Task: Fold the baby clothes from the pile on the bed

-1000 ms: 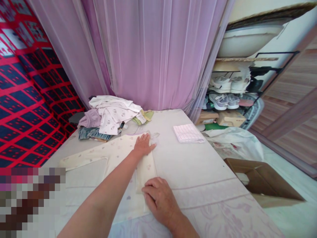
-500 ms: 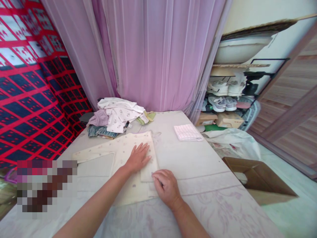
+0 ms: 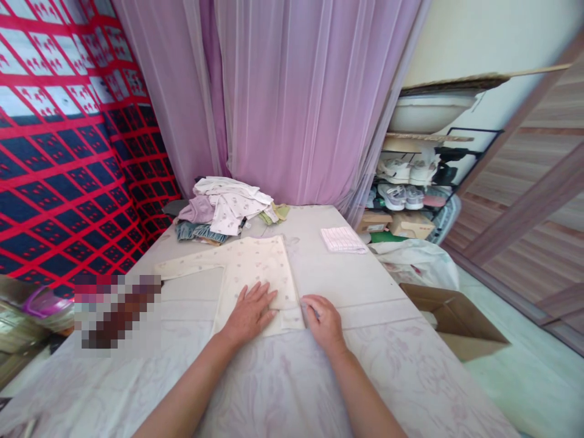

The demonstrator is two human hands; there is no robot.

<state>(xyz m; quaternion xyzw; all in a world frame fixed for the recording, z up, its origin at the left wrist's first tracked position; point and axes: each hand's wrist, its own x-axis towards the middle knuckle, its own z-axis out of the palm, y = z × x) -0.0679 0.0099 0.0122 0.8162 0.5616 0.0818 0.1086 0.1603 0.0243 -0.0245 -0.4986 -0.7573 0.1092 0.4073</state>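
Note:
A cream long-sleeved shirt (image 3: 260,258) with a small scattered print lies flat on the covered bed-like surface. One sleeve stretches out to the left; the other is folded over the body, its cuff (image 3: 292,317) near the hem. My left hand (image 3: 250,311) rests palm down on the lower part of the shirt, fingers spread. At the shirt's right edge, my right hand (image 3: 326,321) has its fingers curled and pinched against the fabric. How much cloth is between those fingers is partly hidden.
Behind the shirt is a heap of clothes (image 3: 228,207). A folded pink striped cloth (image 3: 343,239) lies back right. An open cardboard box (image 3: 456,316) and a shoe rack (image 3: 406,182) stand on the right. A purple curtain (image 3: 292,103) hangs behind.
My left hand has slid down the shirt toward the hem. My right hand stays at the right edge, now slightly farther up and right. The camera view has shifted.

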